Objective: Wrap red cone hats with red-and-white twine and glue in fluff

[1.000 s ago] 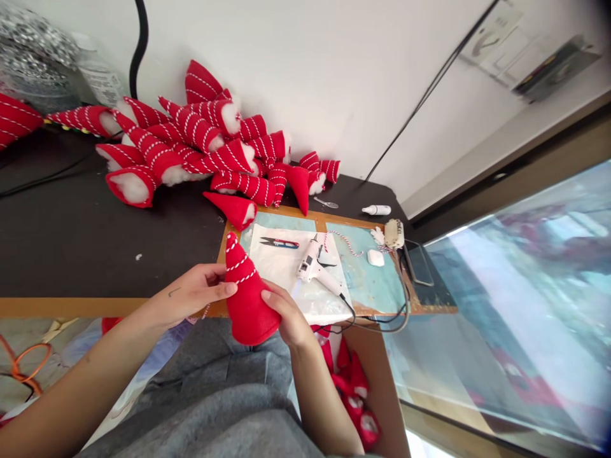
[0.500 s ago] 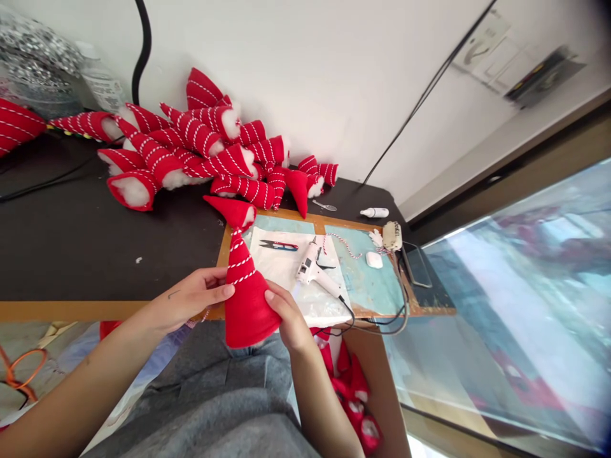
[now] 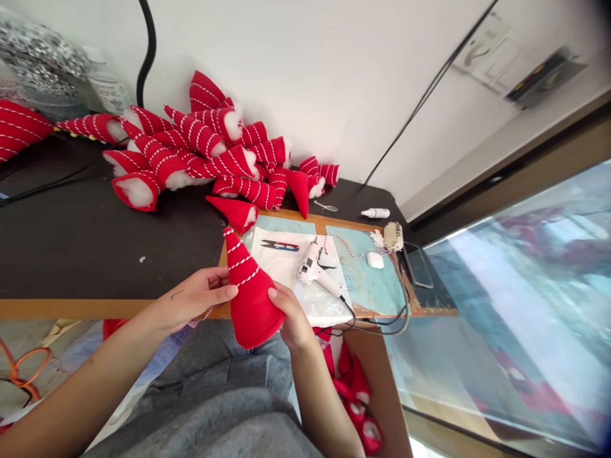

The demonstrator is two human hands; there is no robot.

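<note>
A heap of striped red cones (image 3: 200, 149) lay at the upper left of the dark tabletop (image 3: 71, 248); mid-frame — a glue gun (image 3: 312, 270), red snips (image 3: 280, 244) and a small white bottle (image 3: 376, 213) further right.

Left hand (image 3: 198, 296) and right hand (image 3: 291, 316) hold red cone (image 3: 249, 296).

wall (image 3: 310, 70): plain white | table (image 3: 71, 248): black top, wood edge | window (image 3: 515, 305): right, bright daylight
</note>
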